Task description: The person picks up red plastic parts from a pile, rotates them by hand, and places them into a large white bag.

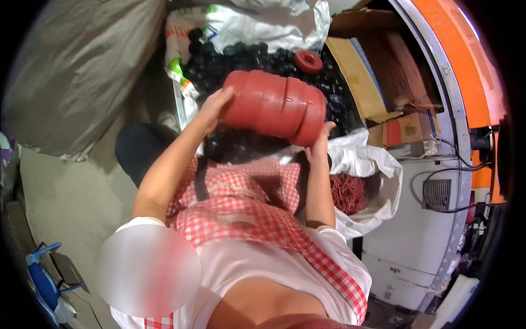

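Observation:
Between my two hands lies a stack of red round plastic parts (271,104), tilted down to the right. Fine seams and slots run between its pieces. My left hand (215,108) presses against its left end, fingers bent over the edge. The lower right end rests against my right hand (320,145), whose fingers are partly hidden by the stack. Below it spreads a heap of black plastic pieces (235,63) in a white woven sack (246,27). On the heap sits a single red ring-shaped part (308,62), apart from my hands.
Right of my lap stands an open white sack (386,181) with thin red plastic scraps (349,194). Cardboard boxes (356,77) and a white machine cabinet (405,236) with loose black cables (452,170) line the right side. A large grey bag (76,71) stands at the left.

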`<act>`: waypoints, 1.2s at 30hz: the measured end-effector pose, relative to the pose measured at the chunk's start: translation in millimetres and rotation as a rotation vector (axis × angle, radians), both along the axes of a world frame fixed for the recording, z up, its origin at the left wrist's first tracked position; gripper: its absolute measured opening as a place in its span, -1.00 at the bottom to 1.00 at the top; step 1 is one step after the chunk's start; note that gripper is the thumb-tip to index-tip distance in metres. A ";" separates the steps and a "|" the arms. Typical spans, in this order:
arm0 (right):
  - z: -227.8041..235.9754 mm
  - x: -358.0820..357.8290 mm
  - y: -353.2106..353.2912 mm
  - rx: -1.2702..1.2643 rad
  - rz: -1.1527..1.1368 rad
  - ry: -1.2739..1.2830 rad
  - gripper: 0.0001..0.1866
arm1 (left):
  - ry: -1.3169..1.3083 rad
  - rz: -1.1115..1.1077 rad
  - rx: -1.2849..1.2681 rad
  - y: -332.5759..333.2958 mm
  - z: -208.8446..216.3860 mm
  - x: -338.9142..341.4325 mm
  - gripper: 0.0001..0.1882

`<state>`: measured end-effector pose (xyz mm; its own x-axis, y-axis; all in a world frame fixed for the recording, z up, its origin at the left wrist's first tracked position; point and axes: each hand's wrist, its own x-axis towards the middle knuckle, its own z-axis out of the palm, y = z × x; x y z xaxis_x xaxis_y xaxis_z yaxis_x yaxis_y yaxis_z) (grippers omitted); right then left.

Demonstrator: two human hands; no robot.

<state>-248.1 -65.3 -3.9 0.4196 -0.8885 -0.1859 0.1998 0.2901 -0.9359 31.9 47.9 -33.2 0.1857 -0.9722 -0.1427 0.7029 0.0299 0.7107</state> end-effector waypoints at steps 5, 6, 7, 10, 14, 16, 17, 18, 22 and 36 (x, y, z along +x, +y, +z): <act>45.8 31.3 31.6 -0.244 -0.128 -0.364 -0.15 | -0.748 0.217 -0.222 22.1 125.2 29.7 -0.36; 46.5 21.9 41.1 -0.396 -0.106 -0.455 -0.08 | -0.686 0.139 -0.304 32.1 166.4 22.5 -0.27; 46.4 11.3 49.5 -0.564 -0.094 -0.539 -0.02 | -0.751 0.150 -0.442 41.4 203.2 14.6 -0.15; 37.7 27.2 54.7 -0.866 -0.019 -0.691 0.19 | -0.906 0.170 -0.585 68.0 252.3 27.8 0.05; 95.7 97.0 60.2 -0.979 0.061 -0.744 0.14 | -0.918 0.230 -0.705 122.2 321.7 31.8 0.04; 159.5 146.8 56.6 -1.067 0.110 -0.735 0.12 | -0.982 0.295 -0.803 127.7 346.3 38.6 -0.01; 200.2 170.4 53.5 -1.135 0.124 -0.715 0.11 | -0.999 0.318 -0.866 125.4 360.2 42.4 -0.03; 225.2 218.5 56.1 -1.119 0.202 -0.745 0.10 | -1.115 0.445 -0.836 131.0 369.1 56.1 -0.10; 406.4 324.3 83.1 -1.360 0.311 -0.798 0.06 | -1.400 1.180 -0.758 164.9 503.8 148.0 -0.63; 135.0 234.9 -9.2 -1.298 0.920 0.709 -0.46 | -1.254 0.957 -0.148 120.0 288.8 228.7 -0.77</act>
<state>-13.3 -74.5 131.1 0.9901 -0.1347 0.0387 -0.1022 -0.8828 -0.4586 260.6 167.9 255.6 0.6346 -0.4220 0.6475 -0.6224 0.2176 0.7519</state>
